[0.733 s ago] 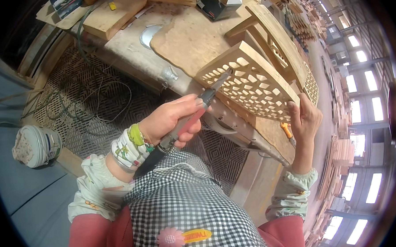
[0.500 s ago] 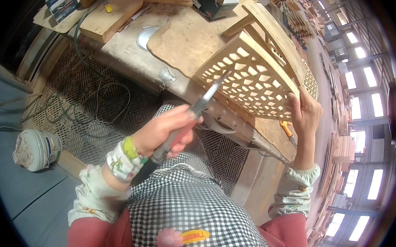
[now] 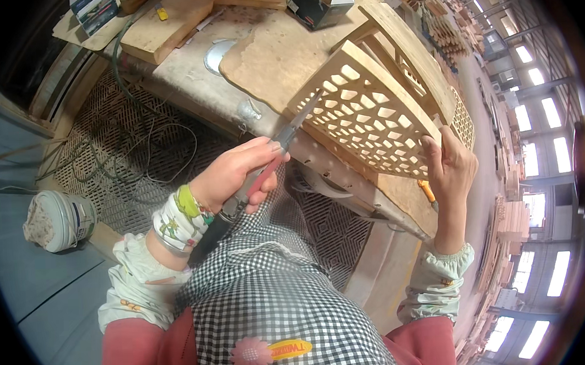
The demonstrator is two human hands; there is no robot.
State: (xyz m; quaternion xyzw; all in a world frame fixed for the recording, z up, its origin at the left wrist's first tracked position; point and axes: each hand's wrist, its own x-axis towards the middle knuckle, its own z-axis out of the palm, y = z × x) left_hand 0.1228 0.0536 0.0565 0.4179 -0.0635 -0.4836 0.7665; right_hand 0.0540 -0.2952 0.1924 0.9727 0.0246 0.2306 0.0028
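Observation:
Wrapped round a red and dark grey powered file, my left hand is closed. The tool's slim, pointed metal tip overlaps the upper left part of a pale wooden panel pierced with many irregular holes. Whether the tip is inside a hole, I cannot tell. My right hand grips the panel's right end, thumb on the near face and fingers over the edge. The panel stands tilted on the workbench and appears joined to a wooden frame behind it.
On the bench lie a brown board, a thick wood block and a dark box. An orange-handled tool is below the panel. Cords cross the floor mat; a white bucket stands at left.
The file has shifted left and slightly up across the panel, drawn back with my left hand. My right hand keeps its hold on the panel, which has barely moved.

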